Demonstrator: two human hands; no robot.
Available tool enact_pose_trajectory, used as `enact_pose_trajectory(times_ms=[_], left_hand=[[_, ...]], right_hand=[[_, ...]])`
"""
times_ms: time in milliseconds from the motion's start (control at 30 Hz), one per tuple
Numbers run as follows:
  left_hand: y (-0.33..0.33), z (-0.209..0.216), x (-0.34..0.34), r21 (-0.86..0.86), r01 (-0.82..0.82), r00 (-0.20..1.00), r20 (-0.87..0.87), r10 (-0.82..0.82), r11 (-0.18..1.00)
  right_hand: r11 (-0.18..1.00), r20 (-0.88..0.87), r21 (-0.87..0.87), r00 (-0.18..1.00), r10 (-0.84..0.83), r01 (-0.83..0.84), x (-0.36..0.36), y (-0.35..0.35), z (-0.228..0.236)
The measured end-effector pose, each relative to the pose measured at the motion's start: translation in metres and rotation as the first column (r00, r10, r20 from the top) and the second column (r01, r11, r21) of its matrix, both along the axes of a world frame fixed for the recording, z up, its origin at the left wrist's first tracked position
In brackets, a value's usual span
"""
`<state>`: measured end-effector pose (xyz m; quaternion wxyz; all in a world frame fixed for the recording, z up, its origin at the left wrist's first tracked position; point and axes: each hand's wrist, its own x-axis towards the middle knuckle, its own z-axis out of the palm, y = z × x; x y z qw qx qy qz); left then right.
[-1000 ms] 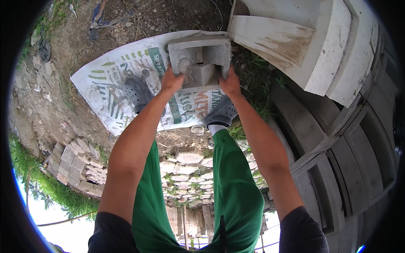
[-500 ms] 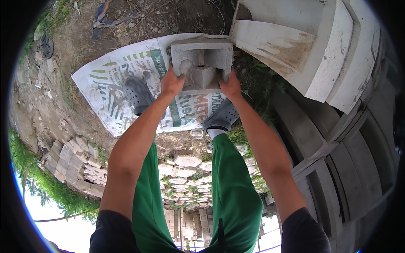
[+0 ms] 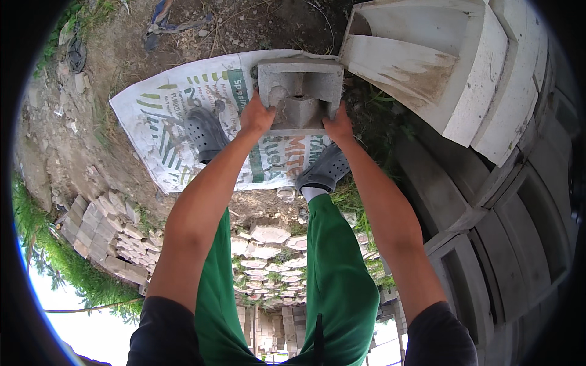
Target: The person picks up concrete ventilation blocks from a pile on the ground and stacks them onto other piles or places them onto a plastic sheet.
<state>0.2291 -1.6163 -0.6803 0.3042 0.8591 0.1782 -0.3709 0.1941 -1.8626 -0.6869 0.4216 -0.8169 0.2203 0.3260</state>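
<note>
Between my two hands is a grey concrete block point(image 3: 301, 110) with a rectangular frame, a hollow inside and a slanted piece with a small hole in it. My left hand point(image 3: 256, 114) grips its left side near the lower corner. On the right side my right hand point(image 3: 339, 124) is closed the same way, its fingertips partly hidden behind the edge. Beneath the block lies a white printed sack point(image 3: 177, 116) spread on the ground. Whether the block rests on the sack or hangs just above it I cannot tell.
My feet in grey clogs point(image 3: 206, 135) stand on the sack. Large pale concrete pieces point(image 3: 421, 67) lean at the upper right, and stacked concrete frames point(image 3: 464, 287) line the right side. Paving stones point(image 3: 268, 250) lie behind my legs, with more piled at the left point(image 3: 97, 229).
In the picture, the block and both hands sit slightly farther right, while the sack and surroundings have shifted a little too. Both hands keep their hold.
</note>
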Motion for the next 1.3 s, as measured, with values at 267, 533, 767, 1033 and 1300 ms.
enact_pose_trajectory(times_ms=[267, 533, 767, 1033, 1300], left_hand=[[-0.013, 0.041, -0.014, 0.078, -0.105, 0.992, -0.056, 0.109, 0.991], [-0.038, 0.221, -0.106, -0.370, -0.174, 0.980, -0.159, 0.123, 0.913], [-0.058, 0.459, -0.115, -0.285, 0.253, 0.952, -0.099, -0.291, 0.925], [-0.089, 0.663, -0.087, -0.449, 0.306, 0.938, -0.007, -0.346, 0.839], [-0.055, 0.685, -0.092, -0.823, 0.109, 0.989, 0.033, -0.145, 0.557]], right_hand=[[0.988, -0.072, -0.148, 0.996, -0.055, 0.044, -0.015, 0.014, 0.038], [0.813, -0.462, 0.328, 0.832, -0.306, 0.481, -0.068, 0.019, 0.251], [0.787, -0.358, 0.335, 0.843, -0.401, 0.517, -0.124, 0.018, 0.447], [0.662, -0.078, 0.563, 0.829, -0.554, 0.495, -0.117, -0.007, 0.623], [0.675, 0.125, 0.482, 0.719, -0.684, 0.558, -0.149, -0.020, 0.718]])
